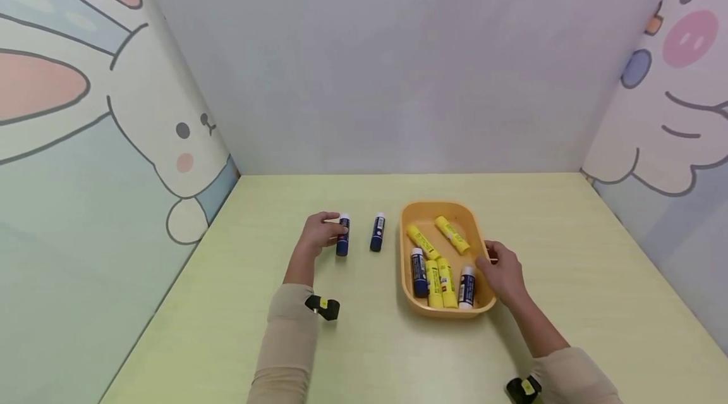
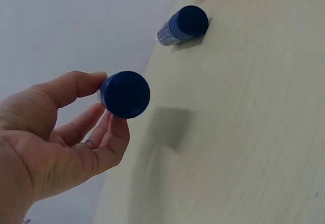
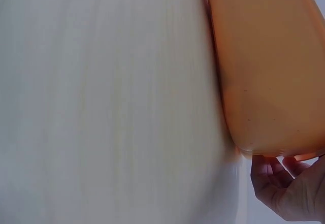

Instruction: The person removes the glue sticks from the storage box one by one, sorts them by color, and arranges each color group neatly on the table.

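Possibly a playroom, decorated walls (image 1: 68,220), cartoon rabbit (image 1: 149,119), cartoon pig (image 1: 691,38)

Bright and even in the head view, gleaming softly on the wood-grained, pale yellow-green counter (image 1: 370,356); dimmer at the left wrist, throwing soft grey shadow; blurred and hazy at the right!

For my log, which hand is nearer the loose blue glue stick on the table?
Left. The left hand is just left of the loose blue glue stick, pinching a second glue stick; the right hand is farther, gripping the right side of the orange tray.
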Demonstrator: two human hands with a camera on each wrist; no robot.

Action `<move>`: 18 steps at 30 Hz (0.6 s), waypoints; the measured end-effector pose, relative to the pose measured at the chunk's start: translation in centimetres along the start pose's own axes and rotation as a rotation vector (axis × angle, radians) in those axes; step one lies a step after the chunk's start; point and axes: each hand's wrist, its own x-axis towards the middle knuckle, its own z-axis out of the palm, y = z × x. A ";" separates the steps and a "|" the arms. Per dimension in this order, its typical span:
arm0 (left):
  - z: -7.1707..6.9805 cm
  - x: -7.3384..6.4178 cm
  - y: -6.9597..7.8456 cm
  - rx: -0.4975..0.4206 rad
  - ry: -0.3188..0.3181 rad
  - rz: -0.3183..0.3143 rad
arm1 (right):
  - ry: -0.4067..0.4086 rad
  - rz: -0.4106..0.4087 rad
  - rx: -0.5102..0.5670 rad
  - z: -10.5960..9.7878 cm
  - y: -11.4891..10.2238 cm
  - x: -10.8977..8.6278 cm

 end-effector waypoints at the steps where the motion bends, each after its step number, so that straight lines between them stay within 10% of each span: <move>1: -0.1 0.3 -0.2 0.000 0.010 -0.004 | 0.001 0.001 0.000 0.0 0.1 0.0; 18: 0.7 2.8 -1.0 0.017 0.098 0.027 | -0.007 0.019 0.015 0.1 0.1 0.2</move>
